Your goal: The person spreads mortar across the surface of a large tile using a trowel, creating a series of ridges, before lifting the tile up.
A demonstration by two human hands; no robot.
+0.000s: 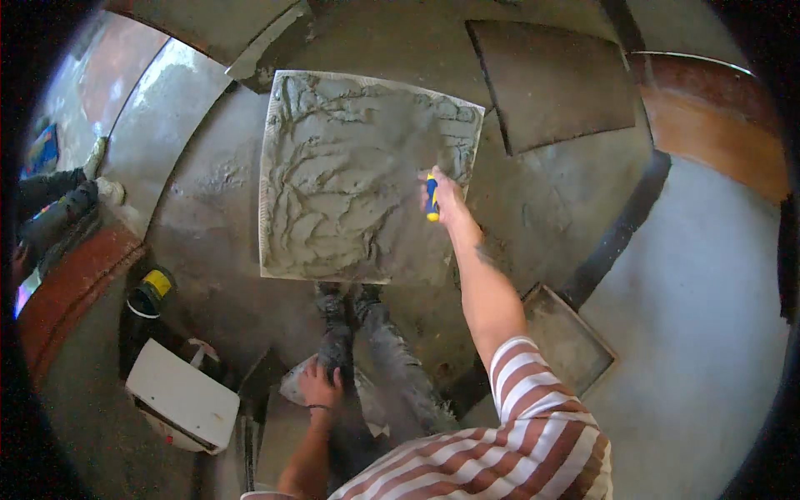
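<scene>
A square tile lies in front of me, its upper face covered with wet grey mortar in ridges and swirls. The pale edges of the tile show around the mortar. Over its right part, my right hand grips a trowel by its blue and yellow handle. The trowel's blade is smeared by motion and hard to make out against the mortar. Low in the view, my left hand rests on my dark trouser leg, fingers apart, holding nothing.
A brown square slab lies at the far right. Nearer, a shallow framed tray sits beside my right arm. At left are a black and yellow tub and a white-topped box. Another person's legs show at the far left.
</scene>
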